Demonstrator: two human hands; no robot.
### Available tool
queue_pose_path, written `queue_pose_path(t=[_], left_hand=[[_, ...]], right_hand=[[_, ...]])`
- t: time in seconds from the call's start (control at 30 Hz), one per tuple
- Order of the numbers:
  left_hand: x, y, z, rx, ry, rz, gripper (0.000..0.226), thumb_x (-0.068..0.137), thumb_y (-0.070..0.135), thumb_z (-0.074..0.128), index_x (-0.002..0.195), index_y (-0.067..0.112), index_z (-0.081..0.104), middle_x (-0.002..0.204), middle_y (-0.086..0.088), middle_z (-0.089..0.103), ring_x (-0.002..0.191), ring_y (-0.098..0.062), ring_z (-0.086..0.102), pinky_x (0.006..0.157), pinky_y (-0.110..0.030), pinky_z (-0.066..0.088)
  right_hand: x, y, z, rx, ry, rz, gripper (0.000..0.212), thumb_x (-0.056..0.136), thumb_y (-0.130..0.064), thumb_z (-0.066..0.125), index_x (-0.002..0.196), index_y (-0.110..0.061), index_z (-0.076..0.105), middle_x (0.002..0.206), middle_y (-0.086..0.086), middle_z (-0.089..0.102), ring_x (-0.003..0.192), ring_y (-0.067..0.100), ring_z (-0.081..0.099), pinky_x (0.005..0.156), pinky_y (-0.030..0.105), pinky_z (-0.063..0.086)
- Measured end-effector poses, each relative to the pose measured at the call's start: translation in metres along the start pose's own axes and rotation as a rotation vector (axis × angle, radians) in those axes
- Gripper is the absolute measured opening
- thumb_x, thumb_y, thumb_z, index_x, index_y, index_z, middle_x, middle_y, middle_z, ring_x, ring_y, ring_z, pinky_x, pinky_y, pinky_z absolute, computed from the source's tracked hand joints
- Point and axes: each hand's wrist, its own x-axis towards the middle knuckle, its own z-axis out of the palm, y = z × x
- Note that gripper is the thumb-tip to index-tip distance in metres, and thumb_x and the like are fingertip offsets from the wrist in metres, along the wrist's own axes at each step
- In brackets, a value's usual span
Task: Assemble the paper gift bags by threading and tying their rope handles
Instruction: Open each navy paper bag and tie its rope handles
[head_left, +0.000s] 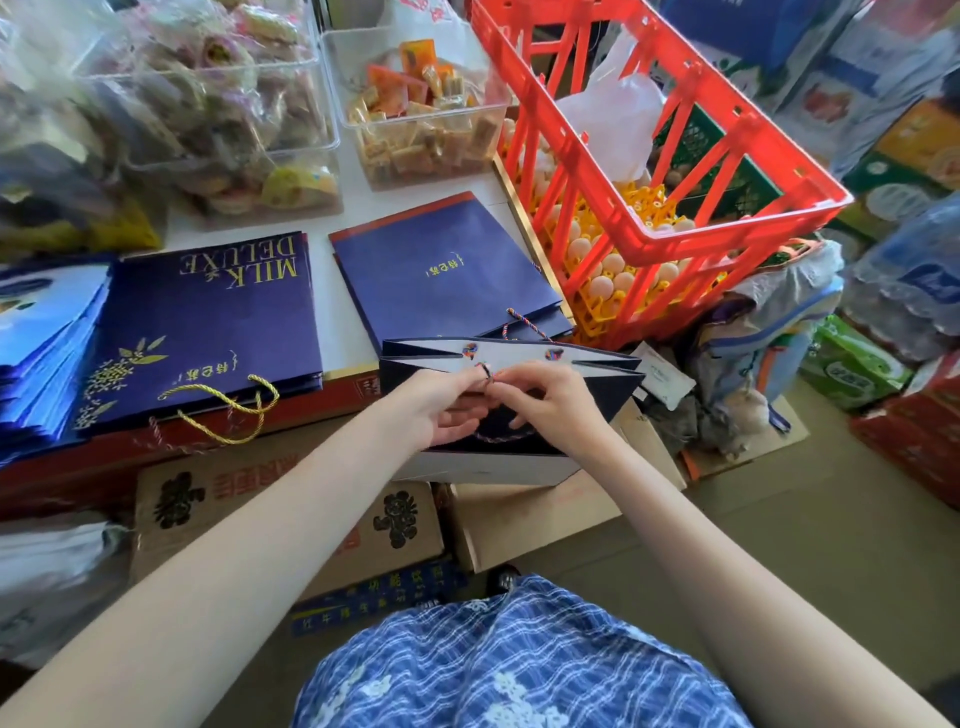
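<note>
Both hands met over the open bag (511, 410): left hand (441, 410) and right hand (545, 400) each pinched the rope end (485, 370) between them, at the bag's near wall.

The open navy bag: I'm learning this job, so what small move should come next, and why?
Probably pull the rope end tight into a knot. The far wall of the bag already shows two knots, while the left hand and right hand both pinch the rope at the near wall.
</note>
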Motion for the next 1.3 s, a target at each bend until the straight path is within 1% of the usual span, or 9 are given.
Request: queue_pose_path(t=[0.17,0.27,0.37,0.53,0.67,0.77,0.87,1.1,1.3], left_hand=[[-0.003,-0.002,0.007,-0.08,0.103,0.188,0.003,0.087,0.01,0.064,0.088,0.007,0.065,0.071,-0.002,0.062,0.05,-0.003,0.06,0.046,-0.013,0.05],[-0.003,-0.004,-0.004,0.532,0.299,0.599,0.01,0.085,0.013,0.065,0.09,0.006,0.07,0.074,-0.006,0.068,0.06,-0.011,0.065,0.066,-0.028,0.057],[-0.002,-0.005,-0.008,1.094,0.459,0.855,0.017,0.089,0.021,0.059,0.098,0.011,0.069,0.092,-0.007,0.069,0.09,-0.026,0.06,0.081,-0.033,0.043],[0.003,-0.008,-0.013,1.207,0.439,1.121,0.01,0.083,0.011,0.061,0.091,0.005,0.065,0.087,-0.011,0.065,0.082,-0.031,0.057,0.07,-0.034,0.042],[0.004,-0.005,-0.021,1.24,0.376,1.128,0.012,0.086,0.013,0.058,0.093,0.005,0.062,0.085,-0.009,0.061,0.079,-0.027,0.058,0.066,-0.026,0.034],[0.008,-0.001,-0.026,1.159,0.352,1.116,0.008,0.084,0.012,0.061,0.089,0.006,0.062,0.082,-0.008,0.063,0.079,-0.027,0.059,0.067,-0.028,0.039],[0.01,0.001,-0.028,0.992,0.362,1.036,0.008,0.085,0.015,0.062,0.09,0.01,0.065,0.084,-0.001,0.067,0.077,-0.016,0.058,0.073,-0.029,0.045],[0.017,0.004,-0.028,0.819,0.343,0.904,0.009,0.086,0.014,0.061,0.088,0.012,0.07,0.084,0.003,0.068,0.071,-0.008,0.055,0.065,-0.012,0.035],[0.019,0.012,-0.038,0.883,0.172,0.825,0.01,0.088,0.019,0.062,0.094,0.012,0.067,0.094,0.003,0.06,0.067,-0.001,0.05,0.061,-0.005,0.035]], right_hand=[[-0.001,0.0,-0.004,0.164,0.005,0.109,0.008,0.087,-0.009,0.065,0.089,-0.002,0.069,0.074,0.014,0.068,0.057,0.015,0.064,0.054,0.027,0.056],[0.001,-0.004,-0.002,0.294,0.085,0.228,0.006,0.086,-0.006,0.065,0.086,0.0,0.067,0.068,0.011,0.065,0.049,0.009,0.063,0.045,0.017,0.047],[0.005,-0.01,0.006,0.31,0.142,0.294,0.004,0.083,-0.008,0.067,0.08,-0.007,0.067,0.07,0.008,0.068,0.051,0.012,0.064,0.042,0.017,0.042],[0.013,-0.022,0.014,0.514,0.179,0.423,0.01,0.084,-0.002,0.064,0.081,-0.01,0.061,0.068,0.005,0.065,0.044,0.008,0.056,0.042,0.017,0.039],[0.013,-0.023,0.017,0.493,0.177,0.464,0.012,0.083,-0.005,0.066,0.095,-0.007,0.068,0.074,0.008,0.065,0.044,0.009,0.045,0.042,0.018,0.035],[0.013,-0.026,0.021,0.429,0.176,0.471,0.012,0.083,-0.006,0.064,0.089,-0.011,0.072,0.073,0.006,0.066,0.041,0.007,0.041,0.039,0.016,0.032],[0.012,-0.029,0.024,0.398,0.163,0.463,0.003,0.084,-0.01,0.067,0.085,-0.01,0.069,0.072,0.006,0.066,0.037,0.005,0.045,0.038,0.016,0.034],[0.014,-0.027,0.024,0.039,0.174,0.262,0.008,0.085,-0.013,0.063,0.078,-0.015,0.066,0.061,-0.007,0.063,0.037,0.003,0.054,0.044,0.019,0.045],[0.017,-0.026,0.021,0.269,0.179,0.361,0.009,0.085,-0.005,0.062,0.084,-0.011,0.069,0.058,0.004,0.059,0.042,0.009,0.048,0.039,0.017,0.034]])
